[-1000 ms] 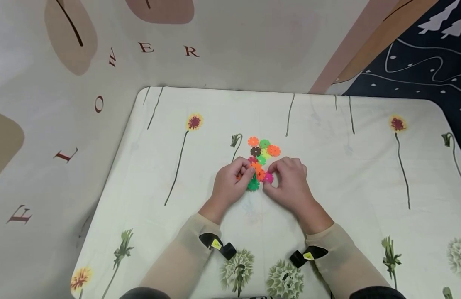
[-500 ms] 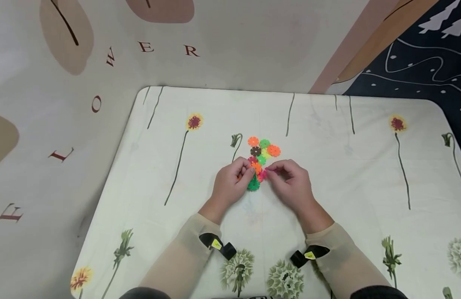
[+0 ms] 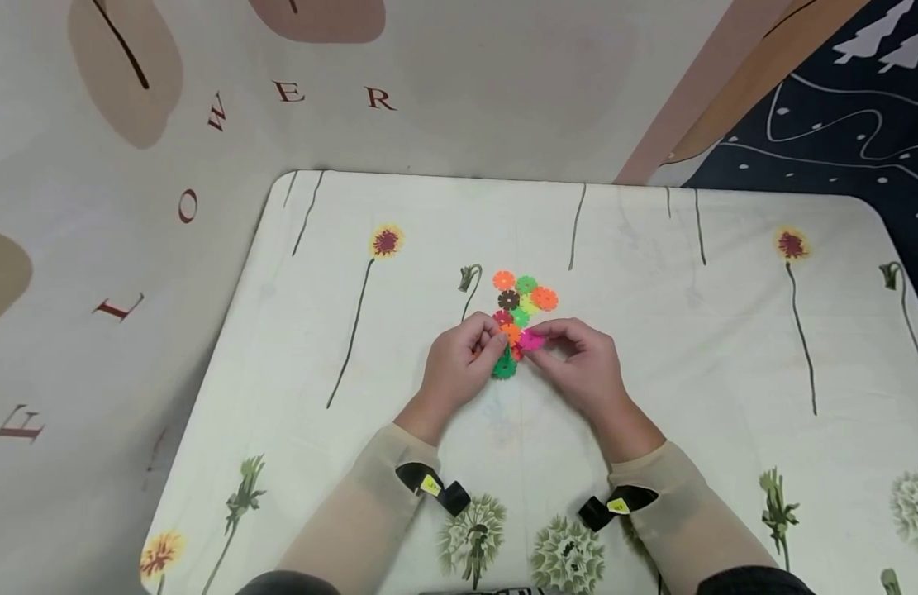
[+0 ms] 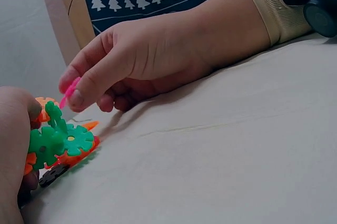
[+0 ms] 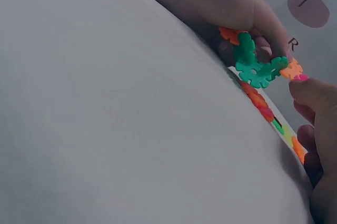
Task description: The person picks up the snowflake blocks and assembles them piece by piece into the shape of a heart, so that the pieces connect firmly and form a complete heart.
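Tablecloth (image 3: pixel 682 330), white, printed with long-stemmed flowers; pale wall (image 3: pixel 518 107) behind, lettered in dark red. Disc cluster (image 4: pixel 45 147): notched plastic flower discs, green and orange, slotted together at angles, petal-toothed round the rim, with small central holes. Left hand (image 3: pixel 460 364): at the cluster's left, fingers curled, gripping it above the cloth. Pink disc (image 3: pixel 531 340): one piece, bright magenta, notched, right of the cluster; contact between the two cannot be told. Right hand (image 3: pixel 585 368): farther right of the cluster, pinching the pink disc between thumb and forefinger. Beyond the cluster, on the cloth: brown disc (image 3: pixel 508 299), yellow disc (image 3: pixel 529 305), orange disc (image 3: pixel 545 298).
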Available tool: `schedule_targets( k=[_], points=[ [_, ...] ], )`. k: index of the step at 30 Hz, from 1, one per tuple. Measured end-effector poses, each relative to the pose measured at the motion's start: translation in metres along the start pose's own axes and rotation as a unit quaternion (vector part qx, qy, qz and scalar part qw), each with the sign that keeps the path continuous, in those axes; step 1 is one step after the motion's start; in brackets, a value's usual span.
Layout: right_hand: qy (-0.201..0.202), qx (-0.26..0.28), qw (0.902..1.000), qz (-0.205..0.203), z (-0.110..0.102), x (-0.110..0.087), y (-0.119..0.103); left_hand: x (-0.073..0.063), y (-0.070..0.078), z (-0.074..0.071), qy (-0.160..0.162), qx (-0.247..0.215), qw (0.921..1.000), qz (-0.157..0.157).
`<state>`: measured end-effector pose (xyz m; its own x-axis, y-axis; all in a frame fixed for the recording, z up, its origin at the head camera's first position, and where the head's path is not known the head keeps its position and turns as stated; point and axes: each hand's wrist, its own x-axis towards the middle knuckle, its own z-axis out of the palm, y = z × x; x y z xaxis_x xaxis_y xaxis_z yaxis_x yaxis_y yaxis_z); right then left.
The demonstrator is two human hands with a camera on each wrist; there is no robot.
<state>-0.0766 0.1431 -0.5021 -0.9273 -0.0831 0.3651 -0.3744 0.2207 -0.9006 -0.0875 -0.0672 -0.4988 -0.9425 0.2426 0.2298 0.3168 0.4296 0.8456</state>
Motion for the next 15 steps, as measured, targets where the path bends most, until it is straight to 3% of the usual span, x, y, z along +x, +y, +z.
schedule_targets(
  k=[7,15],
  points=[
    [0.019,-0.034,0.9987,0.031,0.0001,0.0013,-0.0015,0.0004,0.0002,0.0002,0.000,-0.001,1.0000,-0.002],
    [0.003,-0.004,0.9992,0.039,0.0000,0.0015,-0.0016,0.0005,0.0025,-0.0008,-0.006,-0.009,0.9998,-0.015]
  ],
)
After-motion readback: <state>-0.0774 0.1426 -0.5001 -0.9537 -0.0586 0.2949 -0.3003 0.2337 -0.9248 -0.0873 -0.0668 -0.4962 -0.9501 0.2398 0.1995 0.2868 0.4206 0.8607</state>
